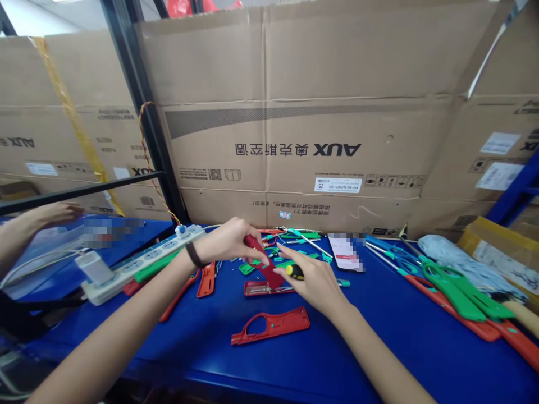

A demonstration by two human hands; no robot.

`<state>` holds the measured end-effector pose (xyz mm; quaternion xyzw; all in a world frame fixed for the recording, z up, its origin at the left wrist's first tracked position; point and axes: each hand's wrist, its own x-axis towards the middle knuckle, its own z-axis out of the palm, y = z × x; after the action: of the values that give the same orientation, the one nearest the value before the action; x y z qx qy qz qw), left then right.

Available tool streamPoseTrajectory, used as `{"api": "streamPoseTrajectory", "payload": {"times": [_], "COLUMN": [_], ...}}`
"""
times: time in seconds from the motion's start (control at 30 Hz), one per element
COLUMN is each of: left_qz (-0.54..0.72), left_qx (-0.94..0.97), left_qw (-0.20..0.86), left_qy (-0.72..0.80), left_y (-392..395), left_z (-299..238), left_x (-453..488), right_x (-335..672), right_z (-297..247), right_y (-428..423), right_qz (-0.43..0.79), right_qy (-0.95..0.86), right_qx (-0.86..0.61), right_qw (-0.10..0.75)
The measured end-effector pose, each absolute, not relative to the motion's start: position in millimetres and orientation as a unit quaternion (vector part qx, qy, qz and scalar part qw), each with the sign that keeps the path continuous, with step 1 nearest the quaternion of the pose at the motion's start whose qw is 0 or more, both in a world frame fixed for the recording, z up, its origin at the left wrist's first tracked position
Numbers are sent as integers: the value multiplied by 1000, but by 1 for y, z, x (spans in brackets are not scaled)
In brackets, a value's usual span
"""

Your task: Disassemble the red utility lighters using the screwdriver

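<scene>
My left hand is closed on a red plastic handle shell, gripping its upper end. My right hand holds a screwdriver by its yellow and black handle, which pokes out near the thumb. Fingertips of this hand reach the shell's right side; whether they press on it I cannot tell. Beneath both hands lies a red tray-like shell with a metal rod in it. Closer to me, another red shell with a loop opening rests on the blue table.
A white power strip and an orange shell lie left. Behind are green parts and a phone. Green and red long-stemmed tools are piled right. Cardboard stands behind. Another person's hand is far left.
</scene>
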<state>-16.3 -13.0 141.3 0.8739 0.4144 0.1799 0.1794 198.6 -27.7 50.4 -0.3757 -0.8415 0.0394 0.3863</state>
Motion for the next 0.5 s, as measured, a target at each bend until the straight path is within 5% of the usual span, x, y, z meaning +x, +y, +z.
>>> {"api": "streamPoseTrajectory", "payload": {"times": [0.5], "left_qz": [392], "left_qx": [795], "left_qw": [129], "left_qy": [446], "left_y": [-16], "left_z": [66], "left_x": [43], "right_x": [197], "right_z": [26], "right_y": [-14], "right_qz": [134], "right_qy": [-743], "right_qx": [-419], "right_qw": [505]}}
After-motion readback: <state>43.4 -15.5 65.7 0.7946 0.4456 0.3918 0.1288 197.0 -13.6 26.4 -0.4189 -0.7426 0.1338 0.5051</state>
